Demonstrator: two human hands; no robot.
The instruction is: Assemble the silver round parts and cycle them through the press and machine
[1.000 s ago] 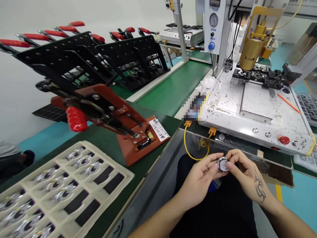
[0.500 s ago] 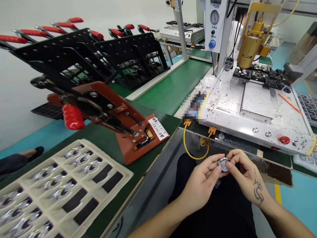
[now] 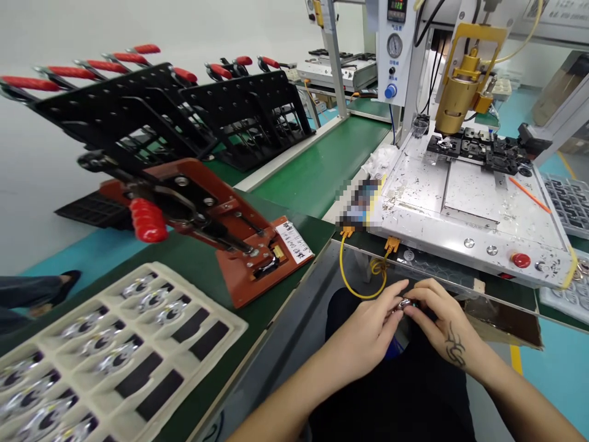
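Observation:
Above my lap, a small round silver watch case (image 3: 405, 304) is pinched between the fingertips of both hands. My left hand (image 3: 365, 331) grips its left side with thumb and fingers. On the other side, my right hand (image 3: 442, 316) holds it with thumb and bent fingers. The case is now seen nearly edge-on, and the fingers cover part of it. To the left lies a cream tray (image 3: 240, 327) with several silver parts in its compartments; some compartments show only dark bottoms. A red-brown toggle press (image 3: 239, 270) with a red handle stands behind the tray.
A white machine (image 3: 427, 236) with a gold dispensing head (image 3: 453, 107) and black fixtures stands to the right. Black clamp fixtures (image 3: 248, 116) with red handles line the back left. A yellow cable (image 3: 345, 276) hangs off the bench edge. Another person's leg (image 3: 32, 294) shows at far left.
Between my fingers the watch case has turned from showing its flat printed face to nearly edge-on. Both hands have shifted slightly left, and the head view has moved a little.

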